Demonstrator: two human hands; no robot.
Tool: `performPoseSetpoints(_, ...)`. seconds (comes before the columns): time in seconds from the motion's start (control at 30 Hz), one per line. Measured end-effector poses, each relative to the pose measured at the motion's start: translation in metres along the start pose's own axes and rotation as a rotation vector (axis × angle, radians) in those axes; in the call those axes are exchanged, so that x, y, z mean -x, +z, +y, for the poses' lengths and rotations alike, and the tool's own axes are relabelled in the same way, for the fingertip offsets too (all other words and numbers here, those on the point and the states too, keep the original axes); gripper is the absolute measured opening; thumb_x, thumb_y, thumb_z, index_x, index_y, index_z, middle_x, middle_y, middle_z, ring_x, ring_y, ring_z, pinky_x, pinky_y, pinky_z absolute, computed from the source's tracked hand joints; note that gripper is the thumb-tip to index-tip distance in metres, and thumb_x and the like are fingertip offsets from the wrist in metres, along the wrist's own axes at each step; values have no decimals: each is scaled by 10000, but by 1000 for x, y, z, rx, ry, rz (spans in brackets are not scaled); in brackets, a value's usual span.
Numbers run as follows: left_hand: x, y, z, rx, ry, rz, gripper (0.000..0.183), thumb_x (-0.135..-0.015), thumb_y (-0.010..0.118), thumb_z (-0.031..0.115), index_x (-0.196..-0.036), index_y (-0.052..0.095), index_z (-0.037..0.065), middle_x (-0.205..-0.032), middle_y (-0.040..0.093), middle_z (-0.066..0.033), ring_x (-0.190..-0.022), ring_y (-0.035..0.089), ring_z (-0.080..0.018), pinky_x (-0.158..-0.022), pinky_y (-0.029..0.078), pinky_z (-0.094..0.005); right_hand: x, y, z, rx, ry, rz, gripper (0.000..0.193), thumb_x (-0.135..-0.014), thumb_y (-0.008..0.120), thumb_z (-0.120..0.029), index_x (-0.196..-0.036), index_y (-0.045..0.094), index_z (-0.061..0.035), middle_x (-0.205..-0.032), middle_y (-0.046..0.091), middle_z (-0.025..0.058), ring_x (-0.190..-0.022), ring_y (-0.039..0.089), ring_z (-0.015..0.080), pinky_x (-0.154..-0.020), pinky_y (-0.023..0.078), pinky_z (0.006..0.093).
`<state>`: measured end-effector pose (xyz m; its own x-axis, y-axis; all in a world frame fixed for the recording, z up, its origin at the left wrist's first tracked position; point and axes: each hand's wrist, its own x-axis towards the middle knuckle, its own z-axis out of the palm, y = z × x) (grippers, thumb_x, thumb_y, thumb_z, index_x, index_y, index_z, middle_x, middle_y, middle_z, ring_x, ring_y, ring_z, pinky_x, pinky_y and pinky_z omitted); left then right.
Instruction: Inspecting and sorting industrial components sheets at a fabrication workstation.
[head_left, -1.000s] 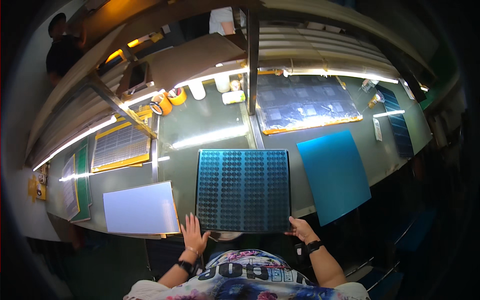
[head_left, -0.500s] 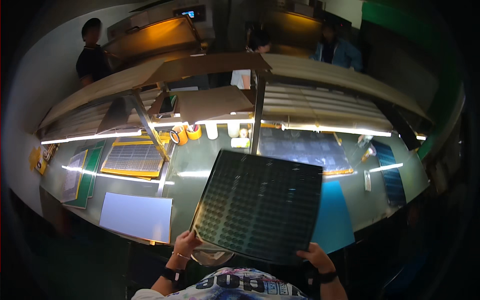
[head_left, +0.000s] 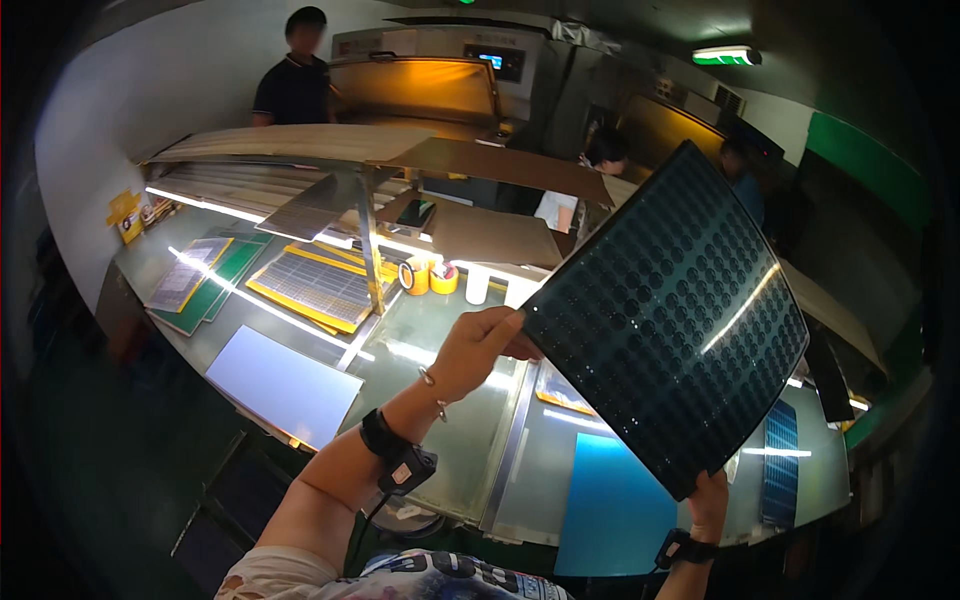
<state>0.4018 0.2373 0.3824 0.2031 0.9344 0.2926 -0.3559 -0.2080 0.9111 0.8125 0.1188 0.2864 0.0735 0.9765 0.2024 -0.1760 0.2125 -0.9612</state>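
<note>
A dark glossy panel (head_left: 670, 320) printed with rows of small round shapes is held up tilted above the table, its surface catching a streak of lamp light. My left hand (head_left: 478, 345) grips its left corner, thumb on the front face and fingers behind. At the bottom corner, my right hand (head_left: 709, 505) pinches the edge, its fingers partly hidden by the panel. Beneath the panel lies a bright blue sheet (head_left: 610, 505) on the table. Left of my left forearm rests a pale lilac sheet (head_left: 285, 385).
On the workbench (head_left: 450, 430) stand rolls of orange tape (head_left: 413, 275) and a white cylinder (head_left: 477, 284). Yellow-edged gridded sheets (head_left: 315, 285) and green boards (head_left: 205, 300) lie at left. A shelf (head_left: 290, 143) with tube lamps spans the back. Several people stand beyond, one (head_left: 292, 80) at far left.
Both hands have lifted the panel up and to the right and turned it onto a corner; lamp light now streaks across it. The view has swung right.
</note>
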Motion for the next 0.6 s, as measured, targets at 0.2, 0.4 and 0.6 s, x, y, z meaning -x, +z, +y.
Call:
performPoseSetpoints(0.2, -14, 16, 6, -423, 237, 41, 282, -915, 465, 204, -926, 589, -49, -797, 651, -123, -719, 645, -156, -657, 516, -256, -10, -1, 0, -42, -95, 28, 641, -826, 608, -360, -1251, 387, 65, -1202, 504, 127, -1065, 508, 235, -914, 403, 346)
performPoseSetpoints(0.4, 11, -16, -10, -51, 18, 11, 407, -925, 446, 305, -1214, 468, 19, -1080, 594, -101, -1034, 561, -180, -837, 456, -290, -118, -21, -29, -400, -13, 9, 317, -867, 551, -139, -1156, 489, -26, -1122, 574, 60, -1021, 545, 187, -892, 425, 324)
performPoseSetpoints(0.6, 169, -121, -106, -402, -420, 150, 310, -879, 537, 254, -1077, 595, 22, -924, 648, -67, -803, 592, -115, -691, 460, -243, -315, -79, -16, -461, 28, 63, 179, -845, 603, -176, -924, 572, -19, -896, 629, 71, -767, 616, 144, -679, 522, 228)
